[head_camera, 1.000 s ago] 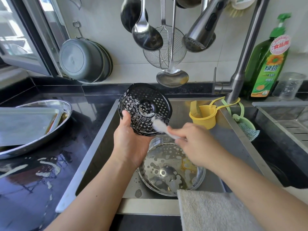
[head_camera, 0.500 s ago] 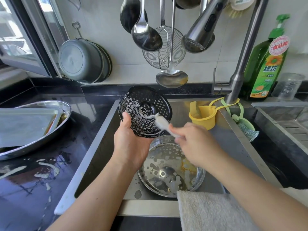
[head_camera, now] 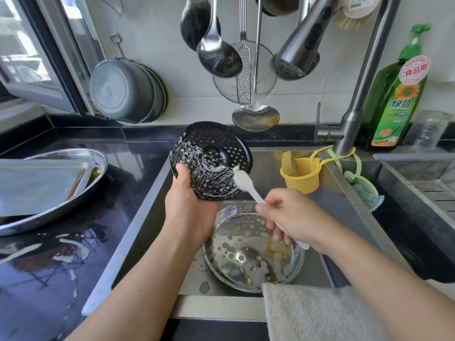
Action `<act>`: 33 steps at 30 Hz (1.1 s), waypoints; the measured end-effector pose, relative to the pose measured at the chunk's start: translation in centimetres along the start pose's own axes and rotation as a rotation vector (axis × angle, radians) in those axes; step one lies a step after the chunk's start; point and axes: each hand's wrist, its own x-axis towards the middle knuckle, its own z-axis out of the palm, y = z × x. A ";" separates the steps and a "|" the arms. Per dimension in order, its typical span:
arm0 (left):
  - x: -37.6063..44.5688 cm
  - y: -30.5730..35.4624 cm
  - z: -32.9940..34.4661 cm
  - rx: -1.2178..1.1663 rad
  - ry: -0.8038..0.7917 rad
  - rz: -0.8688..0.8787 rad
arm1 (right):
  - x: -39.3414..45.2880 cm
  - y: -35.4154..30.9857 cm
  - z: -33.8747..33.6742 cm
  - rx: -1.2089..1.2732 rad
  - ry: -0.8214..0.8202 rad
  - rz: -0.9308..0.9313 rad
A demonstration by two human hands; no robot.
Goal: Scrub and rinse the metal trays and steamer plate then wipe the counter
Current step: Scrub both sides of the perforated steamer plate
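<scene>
My left hand point(head_camera: 188, 212) grips the lower edge of a black perforated steamer plate point(head_camera: 211, 158), held tilted above the sink and streaked with white foam. My right hand point(head_camera: 293, 217) holds a white brush point(head_camera: 242, 182) by its handle; the bristle head touches the plate's right side. Below both hands a round metal perforated tray point(head_camera: 248, 249) with foam spots lies in the sink point(head_camera: 147, 217). On the black counter point(head_camera: 49, 279) at the left, a rectangular metal tray point(head_camera: 37, 183) rests inside an oval metal tray point(head_camera: 61, 212).
A beige towel point(head_camera: 320, 313) hangs over the sink's front edge. A yellow cup point(head_camera: 301, 175) and green scourer holder point(head_camera: 364, 190) hang at the tap point(head_camera: 357, 107). Ladles and a strainer point(head_camera: 246, 77) hang above. A green detergent bottle point(head_camera: 396, 94) stands at the back right. Foam smears the counter.
The brush head has slid up and to the right across the steamer plate. The plate has tipped a little further back in my left hand.
</scene>
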 end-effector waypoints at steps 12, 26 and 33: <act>1.3 -0.1 -1.3 0.046 0.008 0.092 | -0.9 -1.1 -3.0 0.390 -0.124 0.110; 1.2 -0.8 -1.5 0.035 -0.013 0.069 | -1.2 -1.7 0.7 0.115 0.013 0.160; 0.7 -1.0 -1.0 0.066 -0.036 0.071 | -0.8 -1.6 0.4 0.118 0.105 0.146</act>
